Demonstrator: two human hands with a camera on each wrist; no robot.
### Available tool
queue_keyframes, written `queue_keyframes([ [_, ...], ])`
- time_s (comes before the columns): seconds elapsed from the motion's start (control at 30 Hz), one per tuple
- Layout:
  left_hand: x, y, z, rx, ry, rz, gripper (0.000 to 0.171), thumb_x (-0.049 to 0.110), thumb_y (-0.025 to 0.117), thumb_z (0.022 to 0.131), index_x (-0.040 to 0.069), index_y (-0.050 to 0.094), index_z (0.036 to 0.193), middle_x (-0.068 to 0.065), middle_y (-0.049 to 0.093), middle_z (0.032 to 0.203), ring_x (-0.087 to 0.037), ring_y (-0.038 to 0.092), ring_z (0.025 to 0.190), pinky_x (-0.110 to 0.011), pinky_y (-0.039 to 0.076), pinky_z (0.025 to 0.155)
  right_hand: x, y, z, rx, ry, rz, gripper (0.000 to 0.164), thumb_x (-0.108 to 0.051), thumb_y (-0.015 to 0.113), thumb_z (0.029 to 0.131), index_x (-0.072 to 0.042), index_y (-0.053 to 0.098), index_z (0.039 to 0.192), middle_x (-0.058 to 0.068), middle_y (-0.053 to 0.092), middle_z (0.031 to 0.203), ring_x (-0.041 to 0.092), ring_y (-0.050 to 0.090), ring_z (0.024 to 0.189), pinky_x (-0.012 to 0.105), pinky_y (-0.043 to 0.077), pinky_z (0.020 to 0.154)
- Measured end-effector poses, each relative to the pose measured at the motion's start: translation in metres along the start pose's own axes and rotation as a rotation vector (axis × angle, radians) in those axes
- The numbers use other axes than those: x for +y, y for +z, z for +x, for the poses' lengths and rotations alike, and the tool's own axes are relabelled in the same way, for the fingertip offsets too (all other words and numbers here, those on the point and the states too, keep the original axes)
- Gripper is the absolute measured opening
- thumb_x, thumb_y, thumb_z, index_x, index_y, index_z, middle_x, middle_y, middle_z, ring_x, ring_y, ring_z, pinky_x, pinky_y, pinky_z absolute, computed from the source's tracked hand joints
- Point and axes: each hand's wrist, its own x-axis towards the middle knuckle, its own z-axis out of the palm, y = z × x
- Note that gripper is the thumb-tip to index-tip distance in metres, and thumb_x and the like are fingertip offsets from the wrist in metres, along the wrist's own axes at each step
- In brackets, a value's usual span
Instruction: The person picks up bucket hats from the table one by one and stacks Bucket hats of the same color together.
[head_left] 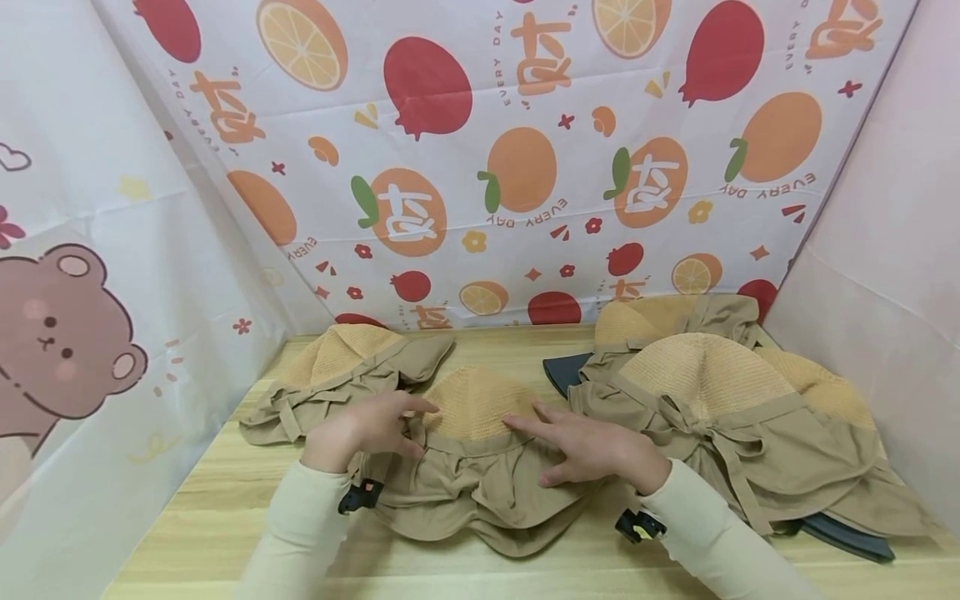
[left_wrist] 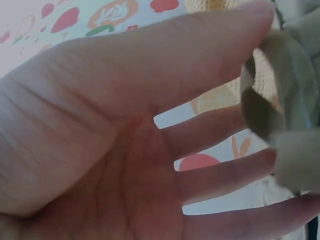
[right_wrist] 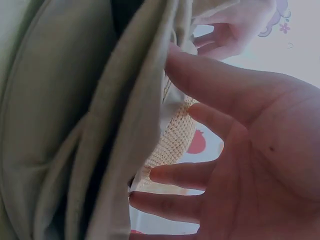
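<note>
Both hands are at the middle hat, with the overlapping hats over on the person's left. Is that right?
Not quite: the overlapping hats are on the person's right, as the head view shows. The left hand and right hand are indeed at the middle hat.

A screened-off table nook (home or studio, hard to tell): white fruit-printed cloth [head_left: 465,192] behind, white bear-printed cloth [head_left: 135,275] at left, pale wood-grain tabletop [head_left: 202,517].

Middle hat [head_left: 472,408]: rough woven straw-look crown, matt wrinkly cloth brim; smooth wood-look tabletop [head_left: 202,533] at lower left.
</note>
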Motion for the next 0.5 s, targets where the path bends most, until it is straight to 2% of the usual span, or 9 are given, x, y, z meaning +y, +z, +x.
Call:
queue_keyframes([
  [0.17, -0.010, -0.013, -0.008, 0.049, 0.068, -0.027, 0.059, 0.017, 0.082, 0.088, 0.001, 0.061, 0.140, -0.022, 0.062, 0.142, -0.044, 0.057, 0.133, -0.057, 0.050, 0.105, -0.001, -0.009, -0.007, 0.017, 0.000, 0.006, 0.081, -0.035, 0.075, 0.094, -0.022, 0.033, 0.163, 0.031, 0.025, 0.166, 0.046, 0.031, 0.153, 0.062, 0.034, 0.121],
  [0.37, -0.032, -0.026, -0.021, 0.137, 0.022, -0.024, 0.059, 0.019, 0.080, 0.090, -0.002, 0.058, 0.141, -0.026, 0.062, 0.140, -0.046, 0.061, 0.126, -0.060, 0.053, 0.100, -0.002, -0.025, -0.021, 0.019, -0.002, -0.023, 0.070, -0.037, 0.073, 0.096, -0.018, 0.045, 0.157, 0.025, 0.035, 0.164, 0.045, 0.038, 0.151, 0.061, 0.037, 0.119],
  [0.5, -0.052, -0.032, -0.024, 0.142, 0.006, 0.001, 0.058, 0.018, 0.078, 0.090, -0.004, 0.057, 0.140, -0.030, 0.061, 0.137, -0.049, 0.061, 0.123, -0.062, 0.052, 0.099, -0.002, -0.035, -0.031, -0.021, -0.017, -0.046, 0.060, -0.033, 0.073, 0.097, -0.014, 0.053, 0.150, 0.019, 0.047, 0.159, 0.041, 0.042, 0.149, 0.058, 0.037, 0.119],
])
